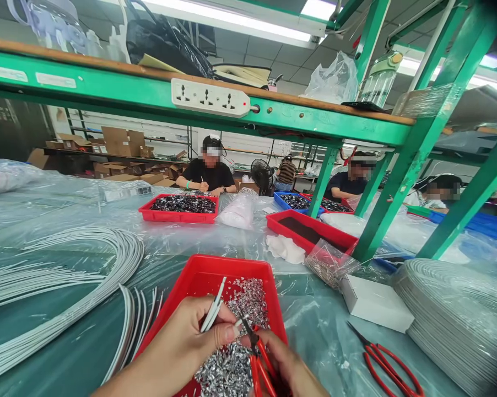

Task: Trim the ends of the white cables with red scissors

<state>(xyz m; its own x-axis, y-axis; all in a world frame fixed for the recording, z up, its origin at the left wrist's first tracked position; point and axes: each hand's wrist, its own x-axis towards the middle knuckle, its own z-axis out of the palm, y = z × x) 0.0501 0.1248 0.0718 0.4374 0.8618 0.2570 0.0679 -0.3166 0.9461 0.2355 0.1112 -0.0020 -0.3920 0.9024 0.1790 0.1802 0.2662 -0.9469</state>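
My left hand point(193, 342) is closed in a pinch on a couple of thin white strips point(214, 312) that stick up from between thumb and fingers. My right hand point(290, 366) grips small red-handled snips point(257, 358), whose dark tip points at the strips' lower end. Both hands hover over a red tray point(199, 278) holding a heap of small shiny metal bits point(240, 336).
Bundles of white curved strips point(62, 286) lie at left and stacked at right point(459, 314). Red scissors point(387, 364), a white box point(374, 303) and a bag of pins point(329, 262) lie at right. Green shelf posts point(401, 165) rise ahead; other people work at trays across the table.
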